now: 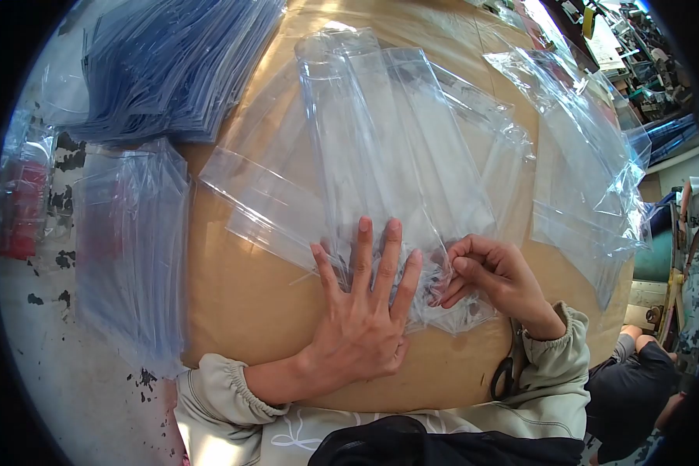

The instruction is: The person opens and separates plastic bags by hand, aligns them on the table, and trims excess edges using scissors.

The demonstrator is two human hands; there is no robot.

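Clear plastic sleeves point(396, 132) lie fanned out on the brown table surface point(241, 311), with their lower ends crumpled together near my hands. My left hand point(363, 303) presses flat on the lower left part of them, its fingers spread. Just to its right, my right hand point(493, 279) pinches the crumpled plastic edge between thumb and fingers. Black-handled scissors point(503, 377) lie by my right sleeve, which partly hides them.
A thick stack of bluish plastic sheets point(171, 70) is at the upper left, above a smaller clear stack point(132, 248). More clear plastic point(586, 155) lies on the right. Red packets point(27, 202) are at the far left. Another person point(633, 388) is at the lower right.
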